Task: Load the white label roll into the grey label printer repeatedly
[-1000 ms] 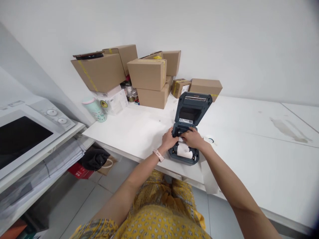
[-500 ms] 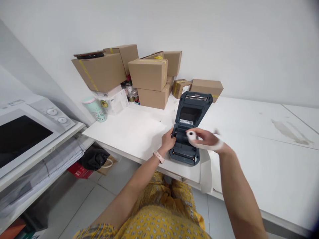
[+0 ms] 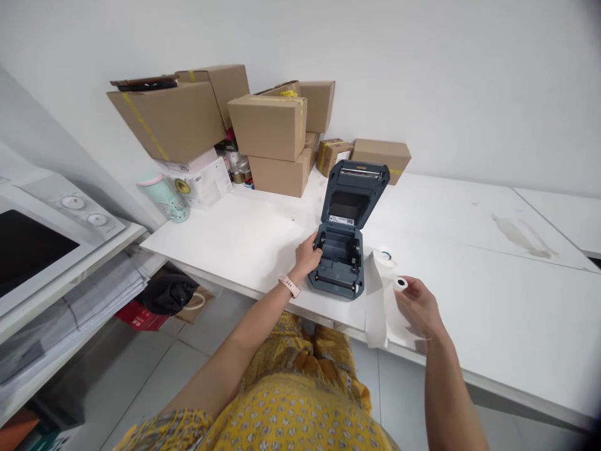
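A dark grey label printer stands on the white table with its lid raised and its bay bare of any roll. My left hand is closed on the printer's left side, its fingertips reaching inside the rim. To the right of the printer, my right hand grips a small white paper roll with a dark hole in its end. Behind it lies another white roll with a blue core. A loose paper strip hangs over the table's front edge.
Cardboard boxes are stacked against the wall, with smaller ones behind the printer. A mint tumbler stands near the table's left end. A white microwave sits on a shelf at the left. The table stretches right.
My right hand has moved the small roll out of the printer bay, to the right and toward me. The blue-cored roll now shows. My left hand stays on the printer.
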A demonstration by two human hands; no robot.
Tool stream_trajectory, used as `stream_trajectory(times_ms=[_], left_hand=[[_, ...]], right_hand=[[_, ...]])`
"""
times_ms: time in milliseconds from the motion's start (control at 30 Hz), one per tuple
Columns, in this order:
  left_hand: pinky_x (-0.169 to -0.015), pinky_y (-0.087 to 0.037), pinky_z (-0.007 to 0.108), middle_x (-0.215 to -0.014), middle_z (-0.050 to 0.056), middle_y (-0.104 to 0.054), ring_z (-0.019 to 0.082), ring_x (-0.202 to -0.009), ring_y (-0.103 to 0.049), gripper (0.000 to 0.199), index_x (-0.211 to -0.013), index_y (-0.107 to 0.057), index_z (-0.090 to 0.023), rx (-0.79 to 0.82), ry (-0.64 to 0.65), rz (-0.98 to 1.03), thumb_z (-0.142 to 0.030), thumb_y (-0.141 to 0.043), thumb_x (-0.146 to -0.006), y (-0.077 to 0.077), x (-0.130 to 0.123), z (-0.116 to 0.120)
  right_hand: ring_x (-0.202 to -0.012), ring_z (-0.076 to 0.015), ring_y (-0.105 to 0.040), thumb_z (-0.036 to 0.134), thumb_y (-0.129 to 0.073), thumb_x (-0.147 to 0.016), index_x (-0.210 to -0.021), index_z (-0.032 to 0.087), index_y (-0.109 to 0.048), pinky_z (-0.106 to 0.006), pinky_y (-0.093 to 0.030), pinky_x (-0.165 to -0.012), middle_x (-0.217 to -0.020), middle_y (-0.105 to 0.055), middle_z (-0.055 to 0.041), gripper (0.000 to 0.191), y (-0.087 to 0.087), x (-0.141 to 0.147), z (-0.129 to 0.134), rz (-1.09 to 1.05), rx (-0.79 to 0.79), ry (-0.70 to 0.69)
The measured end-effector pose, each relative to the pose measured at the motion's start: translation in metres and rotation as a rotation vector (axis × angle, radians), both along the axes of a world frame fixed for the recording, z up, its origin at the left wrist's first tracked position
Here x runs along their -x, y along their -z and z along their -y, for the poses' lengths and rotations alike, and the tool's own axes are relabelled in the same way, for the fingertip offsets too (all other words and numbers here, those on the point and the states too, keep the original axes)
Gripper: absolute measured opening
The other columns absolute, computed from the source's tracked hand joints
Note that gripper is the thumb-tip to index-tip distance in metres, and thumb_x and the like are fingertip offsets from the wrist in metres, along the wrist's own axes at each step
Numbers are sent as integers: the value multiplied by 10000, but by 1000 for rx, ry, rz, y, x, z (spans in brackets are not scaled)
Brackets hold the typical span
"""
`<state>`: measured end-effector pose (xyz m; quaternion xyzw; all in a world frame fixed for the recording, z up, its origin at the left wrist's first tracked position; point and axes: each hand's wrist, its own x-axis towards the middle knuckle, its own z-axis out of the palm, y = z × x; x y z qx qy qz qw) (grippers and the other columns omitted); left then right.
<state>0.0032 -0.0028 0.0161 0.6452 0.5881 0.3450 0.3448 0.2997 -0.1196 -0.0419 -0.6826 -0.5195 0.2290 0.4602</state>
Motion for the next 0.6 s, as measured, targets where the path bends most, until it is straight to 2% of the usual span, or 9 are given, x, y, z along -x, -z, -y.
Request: stream_trajectory(times_ms=[100,167,233,333,400,467,600], left_hand=[[-981,-472,358,-1276,-6,-687,270,-1146,-648,663,-1390,-546,-290,12,-2,-7,-104,-511,-755,2,0,-1],[-968,-479,337,-1275,-27,-687,252,-1139,-652,652,-1371,-557,-306,-2,2,-22,-102,-509,-753,3,0,-2],[-948,-487,321,-1256,-43,-696,239,-1124,-659,631,-1340,-576,-317,-25,7,-39,-102,-507,-751,4,0,-2],[-951,-487,309,-1247,-46,-701,228,-1122,-661,622,-1337,-576,-314,-35,5,-54,-110,-510,-754,5,0,-3],[-967,-482,301,-1271,-47,-689,221,-1140,-654,637,-1358,-560,-312,-33,3,-57,-110,-511,-756,7,-1,-4],[-984,-476,297,-1297,-49,-675,217,-1162,-644,646,-1371,-550,-312,-36,4,-54,-107,-508,-760,8,-1,-4],[-1015,-463,294,-1311,-47,-667,214,-1190,-631,652,-1374,-552,-311,-28,-5,-47,-96,-510,-761,8,-1,-4]], right_hand=[[-966,-254,-688,490,-736,-719,-1176,213,-645,-353,-581,-745,-1096,-721,-106,542,6,-4,4,-149,105,-49],[-1129,-270,-648,484,-760,-716,-1319,268,-566,-384,-574,-862,-1261,-671,-102,670,6,-12,9,-220,159,-96],[-1259,-273,-580,497,-752,-740,-1407,304,-486,-423,-520,-1002,-1384,-602,-95,743,0,-22,14,-284,164,-115],[-1353,-277,-505,527,-670,-824,-1414,303,-480,-468,-419,-1122,-1439,-561,-99,659,-21,-32,12,-307,81,-89],[-1380,-298,-472,537,-666,-825,-1401,307,-493,-492,-401,-1134,-1450,-551,-96,643,-38,-35,2,-223,54,-105],[-1385,-334,-456,542,-713,-777,-1402,315,-490,-507,-421,-1112,-1472,-531,-92,702,-52,-33,-15,-69,101,-170],[-1283,-354,-543,520,-773,-684,-1392,263,-494,-435,-547,-944,-1441,-552,-125,803,-65,-22,-56,200,230,-317]])
